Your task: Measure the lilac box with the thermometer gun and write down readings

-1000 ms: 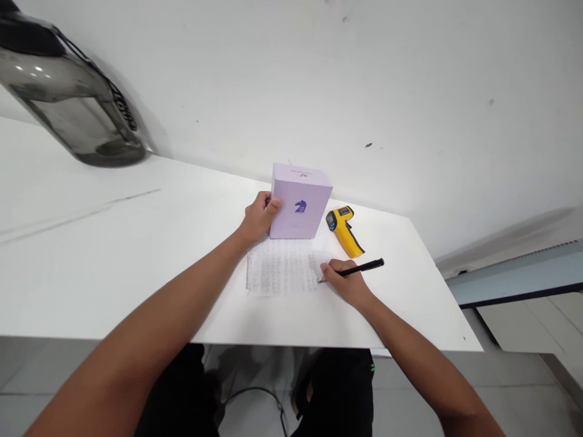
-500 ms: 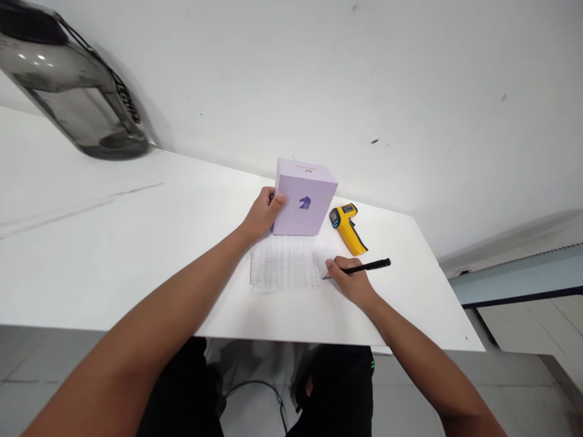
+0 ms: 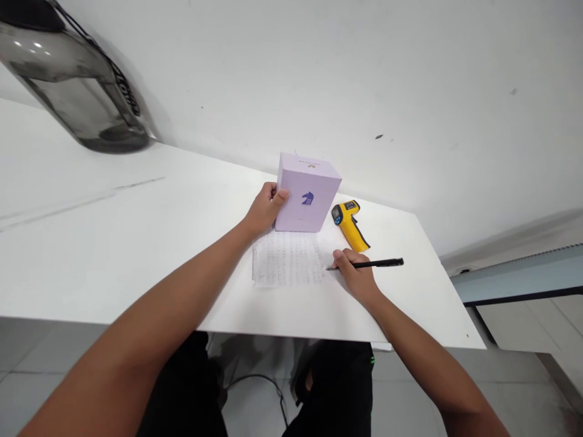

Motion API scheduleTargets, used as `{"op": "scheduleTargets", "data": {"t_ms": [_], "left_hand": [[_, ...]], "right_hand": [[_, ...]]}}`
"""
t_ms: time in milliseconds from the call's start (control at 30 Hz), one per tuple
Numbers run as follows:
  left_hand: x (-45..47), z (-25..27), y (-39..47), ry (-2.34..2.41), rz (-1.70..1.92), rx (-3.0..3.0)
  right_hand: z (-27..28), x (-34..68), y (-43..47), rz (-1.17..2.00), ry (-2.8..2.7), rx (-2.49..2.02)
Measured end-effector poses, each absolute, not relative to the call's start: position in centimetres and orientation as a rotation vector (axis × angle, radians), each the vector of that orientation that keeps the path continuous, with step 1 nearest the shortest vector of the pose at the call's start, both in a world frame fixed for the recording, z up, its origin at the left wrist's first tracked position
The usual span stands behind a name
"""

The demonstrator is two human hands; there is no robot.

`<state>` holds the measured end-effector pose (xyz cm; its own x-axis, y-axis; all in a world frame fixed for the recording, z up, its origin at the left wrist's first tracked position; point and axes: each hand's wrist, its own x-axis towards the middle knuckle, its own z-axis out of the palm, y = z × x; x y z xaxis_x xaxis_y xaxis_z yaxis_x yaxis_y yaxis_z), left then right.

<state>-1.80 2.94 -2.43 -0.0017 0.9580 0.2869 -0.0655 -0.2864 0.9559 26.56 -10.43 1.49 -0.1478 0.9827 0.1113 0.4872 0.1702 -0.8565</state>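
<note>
My left hand (image 3: 268,207) grips the left side of a light purple box (image 3: 308,203) with a dark horse-head logo, its thumb on the front face. The box stands upright at the back of a sheet of paper (image 3: 288,261) covered in rows of faint writing. Held in my right hand (image 3: 355,273) is a black pen (image 3: 382,263), its tip at the paper's right edge. Just right of the box lies a yellow infrared thermometer gun (image 3: 351,227).
A large grey clear bottle (image 3: 86,91) with a black lid stands at the left back. The white table (image 3: 150,243) meets a marked white wall (image 3: 319,73) behind. A cable (image 3: 259,377) runs on the floor below.
My right hand has shifted slightly right and up with the pen, which lies flatter now. The box is tilted a little more. The whole view has moved slightly.
</note>
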Motion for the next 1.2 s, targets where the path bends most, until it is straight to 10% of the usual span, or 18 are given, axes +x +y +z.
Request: {"op": "scheduleTargets", "data": {"t_ms": [733, 1200], "left_hand": [[-0.7, -1.1, 2.7, 1.225, 1.393, 1.378], [-1.2, -1.5, 2.7, 1.198, 1.416, 1.345]], "right_hand": [[4.6, 25.6, -5.6, -0.152, -2.03, -2.046], [3.6, 26.0, -2.3, 0.434, -1.524, -2.07]]}}
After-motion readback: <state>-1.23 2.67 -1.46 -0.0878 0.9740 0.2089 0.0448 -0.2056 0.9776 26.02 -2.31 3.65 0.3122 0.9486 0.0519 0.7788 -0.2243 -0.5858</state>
